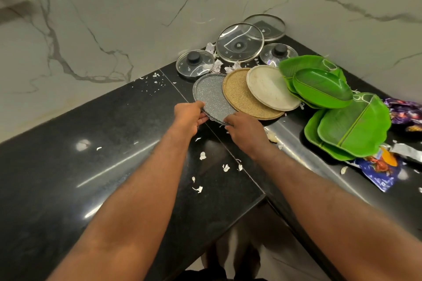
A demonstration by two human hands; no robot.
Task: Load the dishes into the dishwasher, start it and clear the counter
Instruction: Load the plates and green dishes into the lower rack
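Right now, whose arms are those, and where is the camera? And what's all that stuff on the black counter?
There is no machine here: those are a person's two bare arms. The camera sits on the person's head and looks down, so you see roughly what they see. The left hand and the right hand both grip the near edge of a grey speckled plate. It lies in an overlapping row with a tan plate and a white plate on the black counter. To the right of them are green leaf-shaped plates, and behind them, near the wall, are four glass lids. Crumpled snack wrappers lie further right, and little white scraps are scattered about.
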